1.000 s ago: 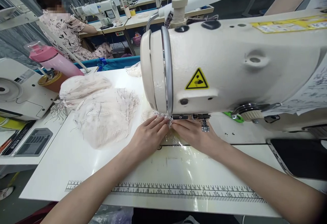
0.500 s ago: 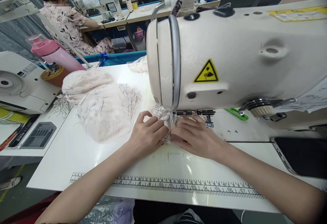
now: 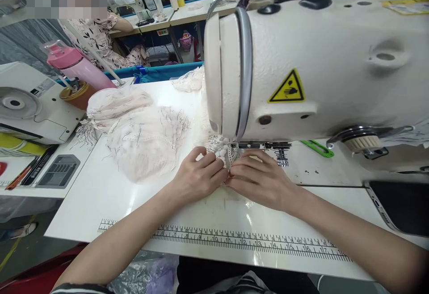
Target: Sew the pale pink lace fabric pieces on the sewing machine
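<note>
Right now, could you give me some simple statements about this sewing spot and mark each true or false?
1. The left hand and right hand are both at the white lace. True.
2. The phone lies to the left of both hands. False: the phone lies to their right.
3. The warning triangle on the sewing machine is yellow. True.
4. The bottle is green. False: the bottle is pink.

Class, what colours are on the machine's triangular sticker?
The sticker is yellow and black, head view.

Bare hands [image 3: 201, 175], dk/wht striped slv [image 3: 82, 289], blk lower clothing [image 3: 201, 272]
</note>
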A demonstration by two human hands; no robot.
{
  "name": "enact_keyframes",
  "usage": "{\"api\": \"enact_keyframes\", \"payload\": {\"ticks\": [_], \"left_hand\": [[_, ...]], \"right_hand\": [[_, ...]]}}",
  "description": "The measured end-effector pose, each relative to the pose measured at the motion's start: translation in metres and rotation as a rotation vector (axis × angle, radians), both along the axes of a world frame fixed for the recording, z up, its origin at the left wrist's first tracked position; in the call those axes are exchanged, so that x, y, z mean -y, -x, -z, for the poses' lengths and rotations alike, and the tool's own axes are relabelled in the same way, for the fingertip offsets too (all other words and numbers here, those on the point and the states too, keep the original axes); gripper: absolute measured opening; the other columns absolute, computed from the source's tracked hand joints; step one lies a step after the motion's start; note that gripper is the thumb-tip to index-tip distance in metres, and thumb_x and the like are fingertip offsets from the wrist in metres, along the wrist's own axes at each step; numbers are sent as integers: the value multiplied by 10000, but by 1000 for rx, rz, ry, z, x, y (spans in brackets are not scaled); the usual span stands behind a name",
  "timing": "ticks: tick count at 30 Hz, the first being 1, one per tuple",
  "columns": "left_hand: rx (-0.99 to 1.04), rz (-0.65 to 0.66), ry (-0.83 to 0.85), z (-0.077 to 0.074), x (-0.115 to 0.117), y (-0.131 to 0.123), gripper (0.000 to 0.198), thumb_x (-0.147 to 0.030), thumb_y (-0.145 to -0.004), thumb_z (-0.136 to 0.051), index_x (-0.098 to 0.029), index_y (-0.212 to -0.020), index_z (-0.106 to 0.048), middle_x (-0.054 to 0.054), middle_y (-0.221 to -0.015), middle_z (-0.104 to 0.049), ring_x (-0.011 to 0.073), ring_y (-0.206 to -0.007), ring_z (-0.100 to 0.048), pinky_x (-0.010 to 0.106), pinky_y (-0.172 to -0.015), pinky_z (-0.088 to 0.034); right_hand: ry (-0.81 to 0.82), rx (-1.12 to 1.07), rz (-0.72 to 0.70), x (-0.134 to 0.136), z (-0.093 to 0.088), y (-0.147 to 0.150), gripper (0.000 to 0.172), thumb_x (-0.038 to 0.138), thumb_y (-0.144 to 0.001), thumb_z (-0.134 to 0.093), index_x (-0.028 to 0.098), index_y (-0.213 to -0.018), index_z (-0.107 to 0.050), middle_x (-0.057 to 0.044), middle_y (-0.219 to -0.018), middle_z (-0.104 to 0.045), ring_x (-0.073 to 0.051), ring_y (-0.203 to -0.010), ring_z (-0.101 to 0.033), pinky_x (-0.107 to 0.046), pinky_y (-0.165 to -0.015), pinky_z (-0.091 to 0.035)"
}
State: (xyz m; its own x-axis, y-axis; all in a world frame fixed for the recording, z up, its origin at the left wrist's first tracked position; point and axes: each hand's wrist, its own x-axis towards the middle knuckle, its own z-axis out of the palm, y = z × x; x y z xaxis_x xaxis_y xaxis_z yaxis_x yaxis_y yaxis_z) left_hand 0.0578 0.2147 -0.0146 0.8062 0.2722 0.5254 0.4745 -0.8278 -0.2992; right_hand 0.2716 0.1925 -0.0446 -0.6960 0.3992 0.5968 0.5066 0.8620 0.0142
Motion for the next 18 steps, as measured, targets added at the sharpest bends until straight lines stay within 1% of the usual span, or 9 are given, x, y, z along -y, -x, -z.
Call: {"api": "enact_keyframes", "payload": {"ticks": [2, 3, 5, 7, 8, 10, 13, 15, 18], "left_hand": [[-30, 25, 60, 0, 0, 0, 224, -91, -916, -491, -187, -716, -515, -7, -684, -581, 142, -664, -536, 302, -694, -445], [-40, 35, 109, 1, 0, 0, 190, -107, -927, -484, -180, -762, -540, 18, -762, -627, 159, -737, -583, 309, -731, -477], [-45, 43, 221, 3, 0, 0, 144, -144, -945, -447, -151, -903, -585, 90, -1006, -678, 206, -973, -629, 350, -882, -515], [-52, 41, 318, 6, -2, 2, 227, -176, -950, -417, -95, -1080, -584, 158, -1236, -625, 246, -1196, -570, 388, -1029, -480], [-62, 40, 354, 8, -3, 3, 285, -195, -952, -412, -66, -1153, -566, 180, -1302, -590, 257, -1259, -536, 393, -1063, -465], [-102, 30, 401, 11, -5, 5, 384, -233, -962, -409, -32, -1272, -515, 198, -1370, -549, 268, -1311, -502, 396, -1079, -462], [-171, 7, 419, 16, -8, 10, 481, -275, -970, -409, -40, -1387, -443, 175, -1436, -500, 275, -1339, -478, 411, -1090, -454], [-203, 2, 425, 17, -10, 12, 526, -270, -942, -433, -50, -1420, -423, 157, -1459, -478, 277, -1360, -454, 418, -1107, -435], [-216, 7, 442, 16, -13, 15, 566, -240, -884, -463, -72, -1424, -438, 135, -1455, -488, 265, -1377, -433, 420, -1120, -419]], "right_hand": [[-4, -17, -24, -1, -1, 1, 186, 17, -857, -608, 193, -913, -632, 19, -855, -657, -143, -874, -597, -335, -869, -499], [-5, -31, -40, -1, -1, 2, 182, 14, -859, -604, 185, -911, -637, 18, -826, -654, -142, -847, -593, -325, -851, -498], [5, -50, -65, -2, 0, 2, 182, 9, -866, -593, 174, -924, -642, 13, -816, -661, -143, -836, -591, -310, -826, -495], [25, -58, -71, -3, 3, 3, 173, 19, -877, -587, 174, -934, -638, 13, -859, -678, -138, -858, -596, -303, -831, -496], [33, -56, -70, -3, 5, 2, 173, 25, -882, -584, 177, -946, -636, 16, -881, -683, -135, -871, -599, -302, -841, -497], [43, -40, -61, -2, 8, 2, 166, 42, -891, -584, 183, -963, -632, 21, -910, -687, -130, -881, -606, -307, -862, -506], [54, -38, -51, -1, 9, 3, 126, 75, -901, -592, 189, -940, -628, 23, -935, -694, -139, -901, -618, -325, -897, -523], [52, -67, -57, -1, 6, 4, 108, 79, -904, -596, 183, -905, -628, 23, -929, -703, -134, -891, -628, -328, -933, -527], [17, -122, -94, -2, 2, 8, 126, 50, -902, -592, 166, -894, -640, 20, -899, -719, -107, -843, -647, -314, -967, -528]]}}
